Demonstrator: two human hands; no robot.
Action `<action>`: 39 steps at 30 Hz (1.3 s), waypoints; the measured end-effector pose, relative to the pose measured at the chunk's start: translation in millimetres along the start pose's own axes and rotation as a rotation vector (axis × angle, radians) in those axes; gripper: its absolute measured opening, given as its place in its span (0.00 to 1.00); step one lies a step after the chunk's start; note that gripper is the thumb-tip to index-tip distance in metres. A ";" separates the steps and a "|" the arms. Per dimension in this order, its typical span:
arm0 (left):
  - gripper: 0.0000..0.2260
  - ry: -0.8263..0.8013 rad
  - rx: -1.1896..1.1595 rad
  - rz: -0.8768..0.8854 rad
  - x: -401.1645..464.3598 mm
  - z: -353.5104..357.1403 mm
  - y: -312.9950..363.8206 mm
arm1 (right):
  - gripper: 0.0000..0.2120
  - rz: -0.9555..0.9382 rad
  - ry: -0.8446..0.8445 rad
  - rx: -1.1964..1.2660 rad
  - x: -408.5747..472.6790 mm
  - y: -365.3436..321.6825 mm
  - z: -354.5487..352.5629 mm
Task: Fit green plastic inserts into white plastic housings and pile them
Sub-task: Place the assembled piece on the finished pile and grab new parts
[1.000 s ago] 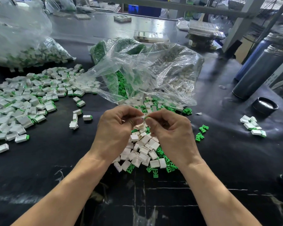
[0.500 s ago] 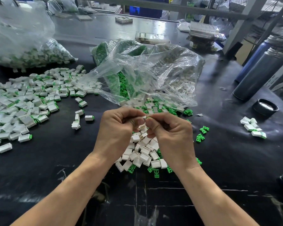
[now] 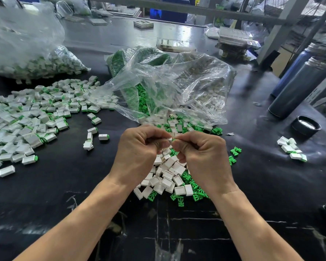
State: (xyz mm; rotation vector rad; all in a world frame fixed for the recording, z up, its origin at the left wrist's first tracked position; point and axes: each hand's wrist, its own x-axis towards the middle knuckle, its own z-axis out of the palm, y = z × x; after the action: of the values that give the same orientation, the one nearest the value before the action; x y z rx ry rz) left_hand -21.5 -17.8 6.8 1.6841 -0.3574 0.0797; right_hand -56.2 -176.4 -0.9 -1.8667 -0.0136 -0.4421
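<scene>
Two hands: they meet above the near heap at the middle of the desk [image 3: 45, 185], fingertips together.
Left hand [image 3: 139, 153]: fingers curled, pinching a small white housing [image 3: 170, 139] at its tips.
Right hand [image 3: 205, 155]: fingers curled, pinching a green insert [image 3: 174, 138] that touches the housing; how far it is seated cannot be told.
Loose heap [image 3: 167, 179]: empty white housings mixed with green inserts, lying under and between the wrists.
Finished pile [image 3: 26, 119]: many white housings with green ends, spread over the left of the desk, with a few strays [image 3: 94, 134] between it and the left hand.
Open bag [image 3: 167, 87]: clear plastic behind the hands, green inserts on its left side, white housings on its right, both spilling from its mouth.
Second bag [image 3: 26, 53]: far left, filled with white and green parts.
Small cluster [image 3: 292, 149]: a few white and green pieces at the right, near a black lid [image 3: 306, 126].
Flasks [image 3: 301, 85]: two dark metal ones standing at the far right.
</scene>
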 end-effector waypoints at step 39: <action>0.07 -0.039 -0.162 -0.020 -8.3 24.2 -0.8 | 0.22 0.323 0.109 0.496 -4.1 -11.2 37.1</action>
State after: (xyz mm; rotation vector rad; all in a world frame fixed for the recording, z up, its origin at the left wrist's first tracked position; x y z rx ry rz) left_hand -32.9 -39.8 0.2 1.5301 -0.3666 0.0036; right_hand -51.7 -137.8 -1.9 -1.3250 0.2289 -0.2821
